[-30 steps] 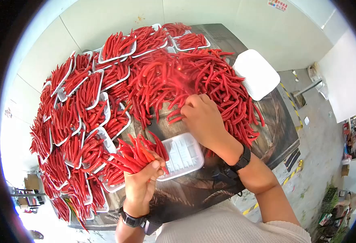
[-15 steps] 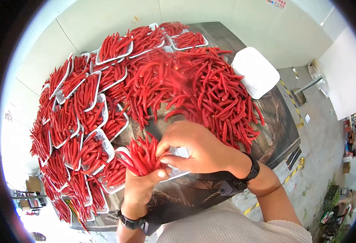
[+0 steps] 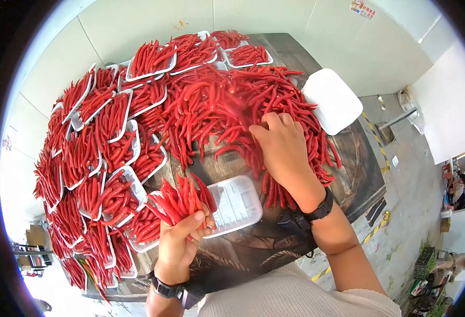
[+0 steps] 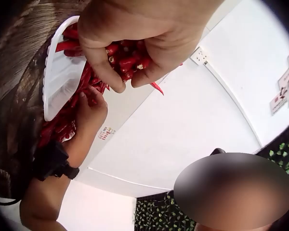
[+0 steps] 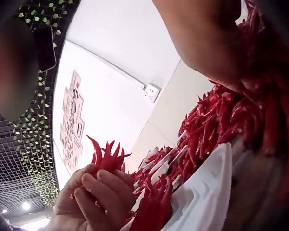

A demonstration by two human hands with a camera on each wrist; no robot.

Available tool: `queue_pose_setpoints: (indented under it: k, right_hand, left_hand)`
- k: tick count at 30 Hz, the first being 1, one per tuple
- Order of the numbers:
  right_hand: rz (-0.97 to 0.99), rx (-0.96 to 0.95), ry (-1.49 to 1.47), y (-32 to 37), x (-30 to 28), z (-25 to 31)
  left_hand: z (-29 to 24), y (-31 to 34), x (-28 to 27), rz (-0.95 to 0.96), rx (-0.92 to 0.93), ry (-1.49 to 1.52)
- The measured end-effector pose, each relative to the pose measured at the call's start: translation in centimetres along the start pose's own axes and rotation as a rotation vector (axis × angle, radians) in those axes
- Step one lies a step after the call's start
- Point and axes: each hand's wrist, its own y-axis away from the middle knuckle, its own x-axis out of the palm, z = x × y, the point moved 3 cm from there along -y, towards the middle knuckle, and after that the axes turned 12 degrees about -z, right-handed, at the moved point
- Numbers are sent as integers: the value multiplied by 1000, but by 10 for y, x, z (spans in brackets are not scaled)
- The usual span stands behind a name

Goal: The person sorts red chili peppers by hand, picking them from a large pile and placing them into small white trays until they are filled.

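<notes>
My left hand (image 3: 177,248) grips a bunch of red chili peppers (image 3: 177,201), tips fanned upward; the left wrist view shows its thumb and fingers (image 4: 103,67) curled round the stem ends. Just right of it lies a white foam tray (image 3: 238,203), mostly bare inside, with red chilies at its left end. Over the large loose chili pile (image 3: 206,105), my right hand (image 3: 285,153) has bent fingers touching the peppers; its fingertips are partly hidden. In the right wrist view the left hand (image 5: 98,199) holds the bunch beside the tray (image 5: 204,192).
Many chili-filled white trays (image 3: 137,187) overlap across the table's left side and back. A stack of white trays (image 3: 335,100) stands at the right of the pile. The dark wooden table (image 3: 364,158) ends at the right, with floor beyond.
My right hand went from the pile to the bunch in my left hand, then back up and right to the pile. The left hand kept its hold on the bunch.
</notes>
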Motion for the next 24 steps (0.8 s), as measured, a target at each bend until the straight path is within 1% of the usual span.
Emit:
queue_pose_setpoints:
  k: [2, 3, 5, 8, 9, 11, 12, 14, 15, 17, 18, 19, 21, 23, 24]
  right_hand:
    - [131, 38, 31, -1, 0, -1]
    - [126, 35, 30, -2, -1, -2]
    - [44, -52, -14, -1, -4, -5]
    - [10, -73, 4, -1, -6, -4]
    - [11, -73, 2, -2, -8, -3]
    - [99, 9, 40, -4, -11, -4]
    - [101, 7, 39, -6, -12, -7]
    - [-120, 10, -144, -10, -19, -15]
    - [-115, 8, -146, -11, -20, -13]
    - [-167, 201, -443, -14, -25, -8]
    - [-44, 438, -650, -15, -31, 3]
    - [39, 518, -819, -11, -28, 10]
    - [203, 544, -1215, -4, -23, 34]
    - [472, 653, -1373, 4, -22, 51]
    - [506, 609, -1387, 5, -22, 57]
  left_hand:
    - [0, 1, 0, -1, 10, -9]
    - [0, 0, -1, -7, 14, -33]
    - [-1, 0, -1, -13, 22, -53]
    - [-3, 0, 0, -13, 36, -31]
    - [-4, 0, 0, -23, 36, -37]
    - [-3, 0, -1, -34, 35, -42]
    - [-3, -1, -1, -9, 39, -43]
    - [0, -2, -5, 8, 38, -36]
    - [0, -3, -6, 25, 56, -30]
    - [1, -3, -6, 41, 72, -23]
    - [2, -3, -6, 8, 77, 17]
    - [2, -2, -5, -26, 82, 56]
    - [3, -4, -4, -26, 106, 42]
    - [1, -2, -3, -39, 137, 22]
    - [-1, 0, 1, -64, 151, 6]
